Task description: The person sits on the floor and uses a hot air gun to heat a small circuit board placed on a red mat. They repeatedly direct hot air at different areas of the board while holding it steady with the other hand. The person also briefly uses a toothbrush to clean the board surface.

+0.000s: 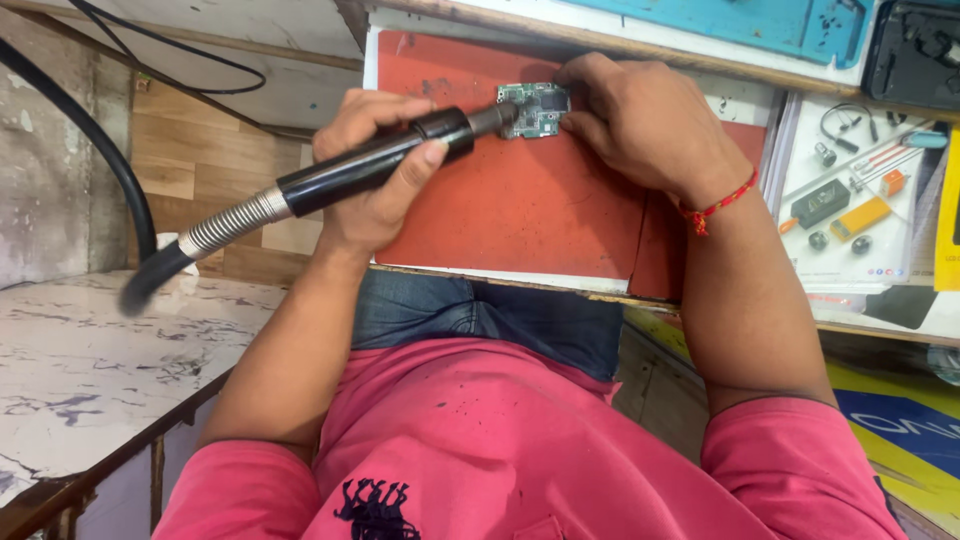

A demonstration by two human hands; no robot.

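My left hand (pixel 372 205) grips a black hot-air wand (pixel 350 172) with a metal spring collar and a hose at its rear. The wand's nozzle points at a small green circuit board (pixel 535 108). That board lies on a red work mat (pixel 520 215) on the bench. My right hand (pixel 650 125), with a red thread around the wrist, rests on the mat, its fingertips pinching the board's right edge. Part of the board is hidden by the nozzle and my fingers.
A blue mat (pixel 760 20) and a black case (pixel 915 50) lie at the far edge. A printed sheet showing small accessories (pixel 850 210) sits right of the red mat. A marble-patterned counter (pixel 90 370) is at the left, with black cables (pixel 100 150) above it.
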